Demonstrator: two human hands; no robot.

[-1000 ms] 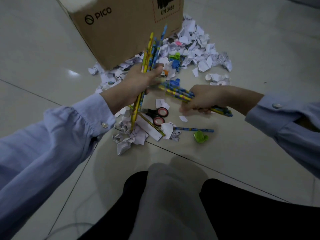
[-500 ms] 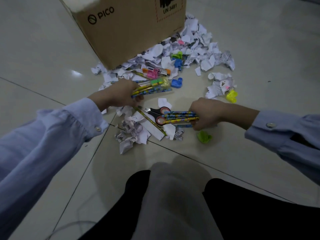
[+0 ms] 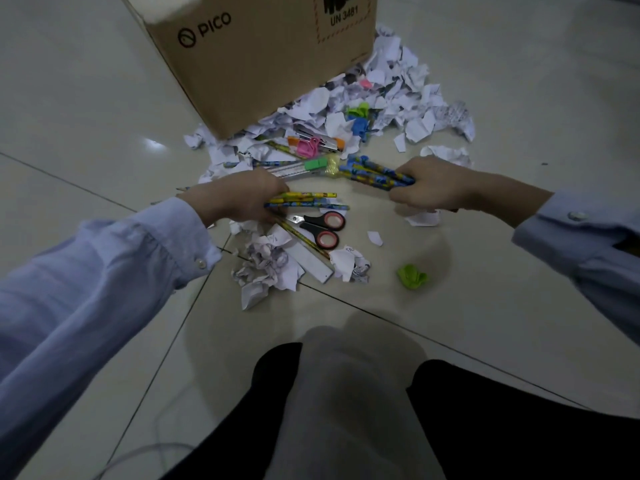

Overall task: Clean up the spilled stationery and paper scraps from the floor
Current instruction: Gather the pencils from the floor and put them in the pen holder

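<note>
My left hand (image 3: 239,199) grips a few yellow and blue patterned pencils (image 3: 304,199) low over the floor, just above the black scissors with red-lined handles (image 3: 320,226). My right hand (image 3: 429,187) holds a bundle of blue patterned pencils (image 3: 374,173) pointing left. Between the hands lie a ruler with a green clip (image 3: 304,167), a pink binder clip (image 3: 309,147) and a stapler (image 3: 317,138). Torn white paper scraps (image 3: 391,95) spread behind them. A crumpled paper clump (image 3: 266,268) and a white ruler (image 3: 310,258) lie near the scissors.
A brown cardboard box (image 3: 263,57) marked PICO stands at the back on the tiled floor. A green crumpled scrap (image 3: 412,277) lies alone to the right. My knees in dark trousers (image 3: 346,410) fill the bottom. A thin cable (image 3: 145,452) curls at lower left.
The left hand brought its upright pencil bundle down flat beside the scissors. The right hand moved its pencils from the scissors up and to the right.
</note>
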